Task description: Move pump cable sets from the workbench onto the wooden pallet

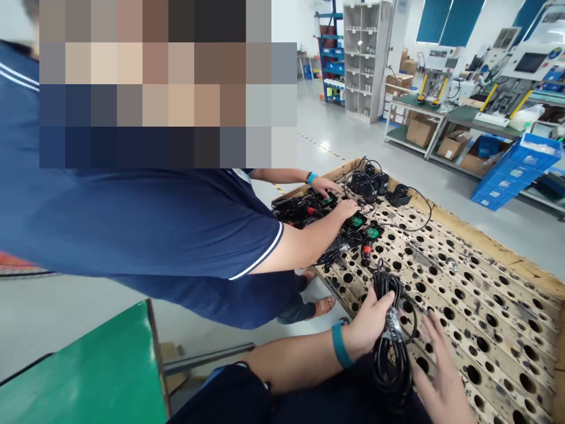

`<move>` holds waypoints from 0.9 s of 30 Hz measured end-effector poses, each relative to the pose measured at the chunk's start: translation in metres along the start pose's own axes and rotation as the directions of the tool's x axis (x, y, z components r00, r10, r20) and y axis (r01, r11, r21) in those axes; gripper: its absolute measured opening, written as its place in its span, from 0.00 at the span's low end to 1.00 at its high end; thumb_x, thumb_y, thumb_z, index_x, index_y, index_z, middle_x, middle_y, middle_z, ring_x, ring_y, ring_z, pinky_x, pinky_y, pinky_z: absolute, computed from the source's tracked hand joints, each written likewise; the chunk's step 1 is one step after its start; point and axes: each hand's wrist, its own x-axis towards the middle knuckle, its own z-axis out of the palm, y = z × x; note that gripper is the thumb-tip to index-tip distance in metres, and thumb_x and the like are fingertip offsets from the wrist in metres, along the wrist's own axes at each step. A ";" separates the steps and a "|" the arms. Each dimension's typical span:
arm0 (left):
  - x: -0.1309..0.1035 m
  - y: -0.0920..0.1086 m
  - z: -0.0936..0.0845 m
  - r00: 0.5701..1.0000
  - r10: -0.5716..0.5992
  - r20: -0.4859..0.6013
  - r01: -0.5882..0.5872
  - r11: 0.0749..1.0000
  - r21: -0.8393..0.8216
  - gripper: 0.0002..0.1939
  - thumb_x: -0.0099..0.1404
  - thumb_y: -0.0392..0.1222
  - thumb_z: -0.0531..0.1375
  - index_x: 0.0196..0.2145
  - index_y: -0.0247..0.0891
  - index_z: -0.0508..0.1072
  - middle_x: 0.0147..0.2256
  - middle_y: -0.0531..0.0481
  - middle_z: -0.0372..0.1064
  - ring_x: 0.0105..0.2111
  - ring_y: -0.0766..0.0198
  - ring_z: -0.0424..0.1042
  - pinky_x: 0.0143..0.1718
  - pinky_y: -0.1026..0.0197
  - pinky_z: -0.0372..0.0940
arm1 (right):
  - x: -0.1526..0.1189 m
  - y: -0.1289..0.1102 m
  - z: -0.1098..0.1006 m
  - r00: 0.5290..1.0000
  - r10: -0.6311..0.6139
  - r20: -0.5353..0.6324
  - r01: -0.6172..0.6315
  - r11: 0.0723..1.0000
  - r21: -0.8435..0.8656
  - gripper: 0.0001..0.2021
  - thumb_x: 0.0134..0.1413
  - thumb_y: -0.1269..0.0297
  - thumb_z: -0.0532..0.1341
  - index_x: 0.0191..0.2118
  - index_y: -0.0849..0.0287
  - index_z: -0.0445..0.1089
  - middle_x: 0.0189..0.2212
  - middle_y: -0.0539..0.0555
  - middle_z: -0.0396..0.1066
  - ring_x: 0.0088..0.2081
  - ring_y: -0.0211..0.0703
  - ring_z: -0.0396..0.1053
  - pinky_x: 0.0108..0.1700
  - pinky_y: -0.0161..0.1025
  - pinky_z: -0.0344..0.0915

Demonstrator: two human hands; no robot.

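Note:
My left hand [368, 325], with a teal wristband, grips a coiled bundle of black cable [391, 341] held over the near edge of a perforated wooden board [477, 294]. My right hand [441, 377] hovers just to the right of the bundle, fingers spread, empty. The cable runs up to a red-tipped plug [366, 250] lying on the board. A co-worker in a dark blue shirt leans over the far left of the board, both hands [338, 200] on black adapters with green labels [364, 227].
More black power units [375, 184] with cables sit at the board's far corner. A green tabletop [88, 371] is at lower left. Shelving [364, 59], workbenches with cardboard boxes [424, 129] and blue bins [514, 171] stand across the grey floor.

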 end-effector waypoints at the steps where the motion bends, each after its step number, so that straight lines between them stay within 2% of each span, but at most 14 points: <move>1: 0.000 -0.001 0.007 0.998 0.047 -0.040 -0.047 0.999 -0.010 0.34 0.56 0.60 0.71 0.53 0.45 0.65 0.36 0.53 0.72 0.29 0.63 0.73 0.26 0.64 0.66 | 0.002 0.005 -0.003 0.994 0.112 -0.004 -0.110 0.985 0.135 0.38 0.51 0.60 0.69 0.68 0.42 0.62 0.73 0.52 0.51 0.74 0.62 0.44 0.74 0.67 0.42; 4: 0.002 -0.005 0.019 0.975 0.195 -0.104 -0.200 0.979 -0.035 0.36 0.54 0.63 0.71 0.52 0.45 0.63 0.43 0.48 0.72 0.40 0.59 0.76 0.33 0.62 0.70 | 0.016 0.009 -0.004 0.926 0.333 0.180 -0.378 0.807 0.454 0.32 0.48 0.51 0.70 0.61 0.46 0.72 0.65 0.59 0.65 0.68 0.65 0.59 0.66 0.66 0.61; 6: 0.001 -0.008 0.020 0.961 0.248 -0.119 -0.257 0.964 -0.063 0.36 0.54 0.63 0.72 0.53 0.45 0.64 0.46 0.46 0.72 0.44 0.56 0.76 0.39 0.60 0.72 | 0.028 0.003 0.000 0.888 0.398 0.230 -0.457 0.712 0.533 0.31 0.47 0.45 0.71 0.57 0.47 0.75 0.63 0.60 0.69 0.65 0.65 0.64 0.62 0.63 0.66; 7: 0.000 -0.010 0.018 0.956 0.267 -0.125 -0.277 0.958 -0.072 0.36 0.54 0.61 0.72 0.53 0.45 0.64 0.47 0.46 0.72 0.46 0.56 0.76 0.42 0.58 0.72 | 0.033 0.000 0.002 0.882 0.417 0.219 -0.465 0.697 0.545 0.31 0.47 0.41 0.70 0.56 0.46 0.75 0.63 0.59 0.69 0.65 0.64 0.64 0.61 0.62 0.67; 10: -0.011 -0.011 0.007 0.954 0.254 -0.156 -0.270 0.959 -0.088 0.33 0.51 0.52 0.76 0.50 0.43 0.68 0.46 0.47 0.75 0.45 0.57 0.76 0.48 0.56 0.71 | 0.047 -0.004 0.007 0.885 0.440 0.155 -0.459 0.764 0.453 0.31 0.52 0.35 0.66 0.57 0.45 0.74 0.65 0.57 0.66 0.67 0.60 0.60 0.62 0.60 0.65; 13: -0.024 -0.004 -0.010 0.975 0.119 -0.189 -0.156 0.968 -0.196 0.25 0.49 0.48 0.76 0.42 0.40 0.73 0.39 0.48 0.76 0.41 0.57 0.76 0.46 0.54 0.72 | 0.059 0.005 0.017 0.863 0.488 0.128 -0.504 0.825 0.254 0.30 0.50 0.35 0.67 0.53 0.49 0.77 0.64 0.59 0.67 0.67 0.61 0.60 0.58 0.56 0.68; 16: -0.034 0.005 -0.031 0.964 0.030 -0.264 -0.115 0.943 -0.312 0.20 0.48 0.47 0.74 0.37 0.40 0.74 0.39 0.48 0.77 0.42 0.55 0.77 0.47 0.52 0.73 | 0.071 0.023 0.035 0.818 0.551 0.163 -0.575 0.782 0.242 0.29 0.50 0.37 0.68 0.52 0.49 0.76 0.58 0.59 0.72 0.57 0.58 0.70 0.44 0.47 0.73; 19: -0.037 0.010 -0.046 0.961 0.009 -0.276 -0.095 0.949 -0.300 0.19 0.48 0.47 0.74 0.35 0.38 0.77 0.37 0.47 0.78 0.43 0.53 0.77 0.49 0.52 0.73 | 0.088 0.043 0.059 0.792 0.565 0.231 -0.611 0.735 0.293 0.29 0.48 0.39 0.70 0.52 0.49 0.74 0.52 0.57 0.76 0.44 0.51 0.76 0.36 0.42 0.71; 21: -0.038 0.011 -0.051 0.969 0.017 -0.247 -0.090 0.953 -0.288 0.19 0.48 0.47 0.74 0.36 0.36 0.78 0.37 0.45 0.78 0.43 0.53 0.77 0.50 0.52 0.73 | 0.103 0.053 0.073 0.811 0.538 0.229 -0.583 0.774 0.246 0.28 0.46 0.38 0.70 0.47 0.53 0.75 0.45 0.56 0.78 0.39 0.49 0.75 0.36 0.42 0.70; 24: -0.039 0.010 -0.050 0.973 0.057 -0.223 -0.116 0.958 -0.263 0.22 0.49 0.47 0.75 0.38 0.35 0.78 0.40 0.44 0.78 0.44 0.53 0.77 0.52 0.52 0.72 | 0.132 0.058 0.091 0.895 0.419 0.151 -0.434 0.897 0.085 0.30 0.45 0.32 0.67 0.33 0.58 0.76 0.32 0.56 0.77 0.37 0.51 0.73 0.38 0.43 0.69; 25: -0.039 0.010 -0.049 0.973 0.073 -0.218 -0.124 0.965 -0.233 0.22 0.49 0.48 0.76 0.39 0.36 0.77 0.41 0.44 0.78 0.44 0.53 0.77 0.51 0.51 0.72 | 0.143 0.056 0.095 0.912 0.391 0.125 -0.401 0.913 0.075 0.31 0.45 0.29 0.65 0.31 0.59 0.75 0.31 0.56 0.77 0.38 0.51 0.72 0.39 0.43 0.68; 27: -0.038 0.009 -0.045 0.975 0.091 -0.204 -0.120 0.984 -0.134 0.24 0.50 0.50 0.76 0.41 0.38 0.75 0.41 0.44 0.77 0.41 0.54 0.77 0.47 0.51 0.73 | 0.166 0.045 0.103 0.914 0.395 0.097 -0.406 0.901 0.155 0.34 0.47 0.27 0.61 0.33 0.59 0.74 0.35 0.57 0.77 0.38 0.49 0.72 0.37 0.41 0.68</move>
